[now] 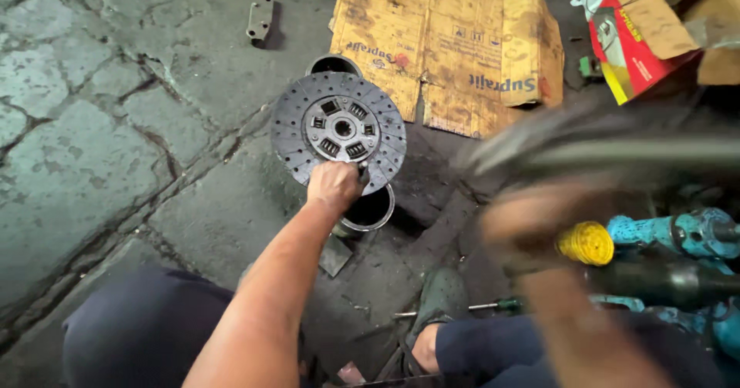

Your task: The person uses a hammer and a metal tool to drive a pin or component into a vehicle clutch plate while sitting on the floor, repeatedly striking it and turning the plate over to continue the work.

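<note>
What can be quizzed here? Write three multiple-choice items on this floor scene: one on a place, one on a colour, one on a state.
1. Where does the clutch disc lie?
A. on two dark metal rings
B. on the cardboard
C. in the person's lap

2. What colour is the power tool at the right?
A. red
B. light blue
C. white

3. What is the left hand doing?
A. resting open on the stone floor
B. hanging free in the air
C. gripping something small at the disc's near edge

Answers:
1 A, a ring shows beyond the disc and another under its near edge.
2 B, its body is light blue.
3 C, the fingers are closed there.
</note>
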